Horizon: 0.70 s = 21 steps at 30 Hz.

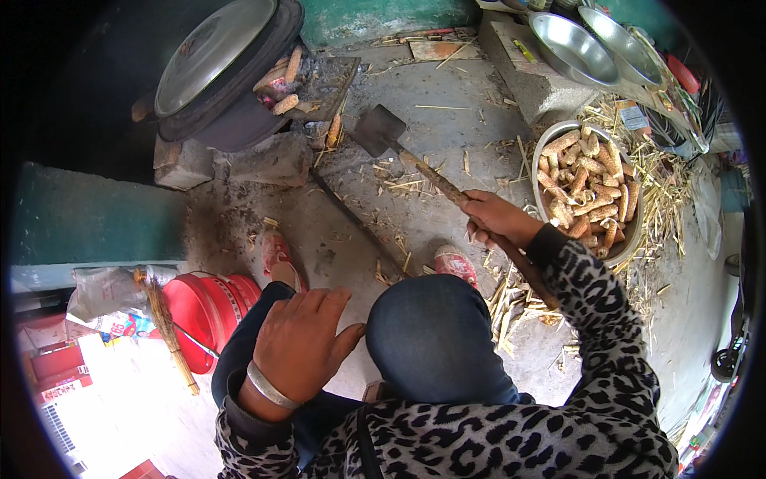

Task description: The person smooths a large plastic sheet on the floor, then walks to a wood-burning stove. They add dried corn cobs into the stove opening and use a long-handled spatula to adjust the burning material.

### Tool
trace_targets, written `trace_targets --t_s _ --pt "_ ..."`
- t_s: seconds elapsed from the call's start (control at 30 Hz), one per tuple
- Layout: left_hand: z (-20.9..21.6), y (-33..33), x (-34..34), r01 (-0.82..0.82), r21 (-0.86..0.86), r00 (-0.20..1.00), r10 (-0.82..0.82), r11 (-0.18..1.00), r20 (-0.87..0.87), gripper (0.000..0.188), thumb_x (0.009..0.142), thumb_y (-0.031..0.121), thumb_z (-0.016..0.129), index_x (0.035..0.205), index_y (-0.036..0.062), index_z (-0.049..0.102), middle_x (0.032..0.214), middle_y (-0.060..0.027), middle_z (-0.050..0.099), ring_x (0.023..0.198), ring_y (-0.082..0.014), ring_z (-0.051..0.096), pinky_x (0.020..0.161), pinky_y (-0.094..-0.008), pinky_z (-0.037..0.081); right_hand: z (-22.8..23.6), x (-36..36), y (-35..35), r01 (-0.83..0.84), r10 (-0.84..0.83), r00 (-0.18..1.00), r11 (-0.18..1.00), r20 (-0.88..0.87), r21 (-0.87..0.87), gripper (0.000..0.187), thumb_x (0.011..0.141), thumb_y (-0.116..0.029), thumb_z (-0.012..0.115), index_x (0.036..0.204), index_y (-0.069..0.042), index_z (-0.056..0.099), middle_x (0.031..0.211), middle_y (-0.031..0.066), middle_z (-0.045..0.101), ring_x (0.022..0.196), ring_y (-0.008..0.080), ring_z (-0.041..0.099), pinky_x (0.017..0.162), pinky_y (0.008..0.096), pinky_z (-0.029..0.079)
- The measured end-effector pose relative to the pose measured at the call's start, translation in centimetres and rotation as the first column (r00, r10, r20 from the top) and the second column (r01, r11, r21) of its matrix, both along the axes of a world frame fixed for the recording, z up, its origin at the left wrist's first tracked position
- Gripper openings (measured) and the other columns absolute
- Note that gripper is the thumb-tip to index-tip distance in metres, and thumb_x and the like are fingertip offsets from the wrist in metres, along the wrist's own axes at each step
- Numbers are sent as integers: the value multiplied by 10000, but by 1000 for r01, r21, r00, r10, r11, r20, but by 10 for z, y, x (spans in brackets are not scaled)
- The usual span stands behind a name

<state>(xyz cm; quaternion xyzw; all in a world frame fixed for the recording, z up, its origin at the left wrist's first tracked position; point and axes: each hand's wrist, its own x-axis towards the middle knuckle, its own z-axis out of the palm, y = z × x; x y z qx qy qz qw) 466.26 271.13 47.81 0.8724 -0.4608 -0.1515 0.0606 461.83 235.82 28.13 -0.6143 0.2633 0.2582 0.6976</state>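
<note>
My right hand [501,217] is closed round the wooden handle of a small shovel [435,177]. The dark square blade [378,130] points away to the left, low over the floor in front of the stove. My left hand [301,342] lies over my left knee, fingers extended and holding nothing. At the far left is a stove [227,116] with a big lidded pot on top. Corn cobs [286,104] stick out of its opening, where embers glow red. Right of my right hand stands a metal basin [636,235] heaped with bare corn cobs [586,180].
A long dark rod [357,223] lies on the floor between my feet. Straw [666,195] is scattered around the basin. Metal bowls [573,49] rest on a concrete block [536,76] at the back right. Red buckets [203,311] and a straw brush [169,335] are at left.
</note>
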Motion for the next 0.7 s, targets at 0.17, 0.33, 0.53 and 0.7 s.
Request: trace_targets --t_s 0.17,0.33,0.53,0.7 --pt "2 -3 -1 7 2 1000 -7 1000 -7 472 904 338 752 1251 55 603 1078 -118 688 985 -301 676 843 -414 507 20 26 -25 -157 154 987 979 -37 -128 276 1063 -307 474 1156 -49 510 755 75 597 492 134 548 408 324 485" --pt "4 -5 -1 3 11 1000 -3 1000 -11 469 910 340 744 1255 55 602 1080 -117 686 993 -303 675 849 -414 507 17 70 -19 -259 254 966 944 -49 -205 263 1074 -278 429 1179 -46 492 759 64 573 496 130 531 402 318 461" --pt "3 -5 1 -8 21 1000 9 1000 -27 478 898 351 752 1246 59 602 1086 -112 688 1001 -298 679 851 -412 507 -28 51 2 -168 163 986 966 -39 -198 292 1079 -284 439 1283 -81 493 733 46 538 472 125 498 385 311 418" --pt "3 -3 1 -11 8 1000 11 1000 -15 470 894 345 753 1239 65 601 1076 -109 685 987 -294 681 842 -408 506 -66 26 12 -20 24 1000 982 18 -189 515 1075 -349 489 1545 -149 418 706 33 522 442 118 470 380 300 385"
